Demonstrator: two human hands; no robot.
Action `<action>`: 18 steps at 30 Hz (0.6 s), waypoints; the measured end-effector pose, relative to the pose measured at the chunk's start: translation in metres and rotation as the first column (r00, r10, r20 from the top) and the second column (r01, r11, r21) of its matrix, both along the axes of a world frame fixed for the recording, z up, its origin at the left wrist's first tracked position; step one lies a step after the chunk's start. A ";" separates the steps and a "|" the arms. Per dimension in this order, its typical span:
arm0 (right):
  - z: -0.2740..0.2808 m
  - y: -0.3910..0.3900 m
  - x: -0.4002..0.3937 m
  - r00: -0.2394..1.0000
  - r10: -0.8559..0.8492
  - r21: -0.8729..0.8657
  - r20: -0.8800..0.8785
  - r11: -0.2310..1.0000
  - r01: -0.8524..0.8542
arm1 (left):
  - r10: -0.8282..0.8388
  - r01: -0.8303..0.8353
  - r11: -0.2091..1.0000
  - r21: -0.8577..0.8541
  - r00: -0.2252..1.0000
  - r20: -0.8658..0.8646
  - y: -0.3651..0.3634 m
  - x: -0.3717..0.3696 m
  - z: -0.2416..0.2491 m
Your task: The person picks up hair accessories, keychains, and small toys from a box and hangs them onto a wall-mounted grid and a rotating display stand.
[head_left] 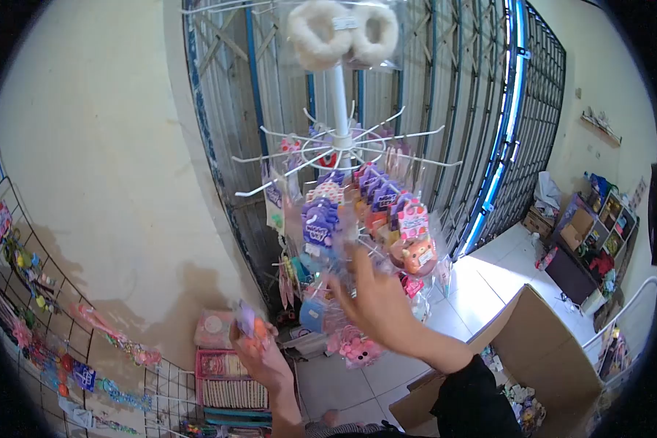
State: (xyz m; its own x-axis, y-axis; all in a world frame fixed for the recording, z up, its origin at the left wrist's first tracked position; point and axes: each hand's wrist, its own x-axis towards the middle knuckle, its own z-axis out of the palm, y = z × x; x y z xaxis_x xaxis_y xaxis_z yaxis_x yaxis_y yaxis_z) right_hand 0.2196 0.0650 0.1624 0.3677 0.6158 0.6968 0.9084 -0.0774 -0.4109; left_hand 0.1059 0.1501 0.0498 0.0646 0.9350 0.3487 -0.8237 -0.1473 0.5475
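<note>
right hand [372,288] motion-blurred, left hand [259,350] small packet [250,325] indistinct, cardboard box [540,350] cut off

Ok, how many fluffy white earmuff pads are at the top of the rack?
2: left pad and right pad, side by side atop the display rack; none seem hidden.

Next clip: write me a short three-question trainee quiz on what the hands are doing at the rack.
1. True or false: the right hand is raised to the packets on the display rack.
2. What does the left hand hold? A) a small packet B) scissors C) a cup
3. What lies on the floor at lower right, open?

Key: 1 true. 2 A, a small packet, its contents blurred. 3 a cardboard box.
</note>
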 end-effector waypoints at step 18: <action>-0.008 -0.084 0.024 0.881 0.308 0.041 -0.359 0.948 -0.315 | 0.481 -0.108 0.597 0.795 0.841 -0.247 -0.068 0.044 0.043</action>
State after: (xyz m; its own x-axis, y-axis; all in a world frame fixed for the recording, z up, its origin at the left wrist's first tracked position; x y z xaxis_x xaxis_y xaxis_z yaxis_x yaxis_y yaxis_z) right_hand 0.2432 -0.0188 0.1539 0.3761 0.7506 0.5433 0.6797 0.1749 -0.7123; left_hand 0.1499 0.0821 0.0928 0.1382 0.3649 0.9207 -0.3872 -0.8357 0.3893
